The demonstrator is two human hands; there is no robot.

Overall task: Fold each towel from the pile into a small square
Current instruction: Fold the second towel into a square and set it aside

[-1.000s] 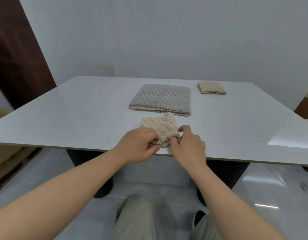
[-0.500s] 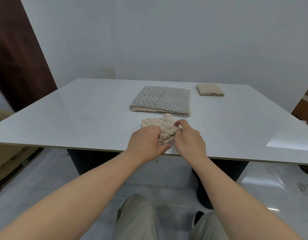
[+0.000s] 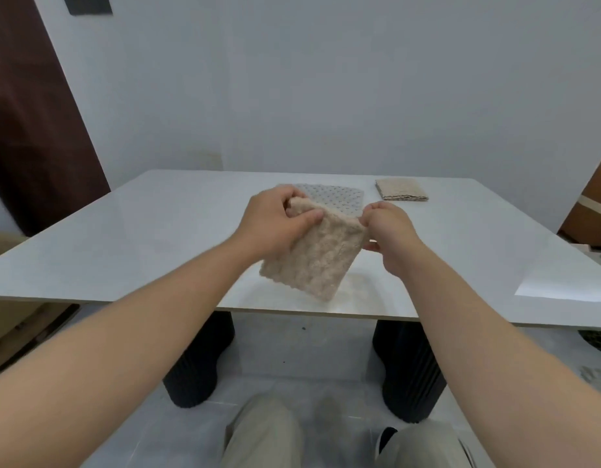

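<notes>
A beige textured towel [image 3: 316, 255] hangs in the air above the near part of the white table [image 3: 123, 251]. My left hand [image 3: 275, 221] grips its upper left corner. My right hand [image 3: 390, 234] pinches its upper right corner. Behind it, mostly hidden by my hands and the held towel, lies a grey towel [image 3: 339, 199] flat on the table. A small folded beige towel [image 3: 400, 189] rests at the far right of the table.
The table's near edge runs just below the hanging towel. Two black ribbed table legs [image 3: 197, 363] stand underneath. My knees [image 3: 268, 434] show at the bottom. A dark brown panel [image 3: 29, 130] is at the left, and cardboard boxes [image 3: 593, 211] at the right.
The beige towel lay bunched on the table near the front edge; both hands have lifted it off the table and spread it between them. The view has tilted upward.
</notes>
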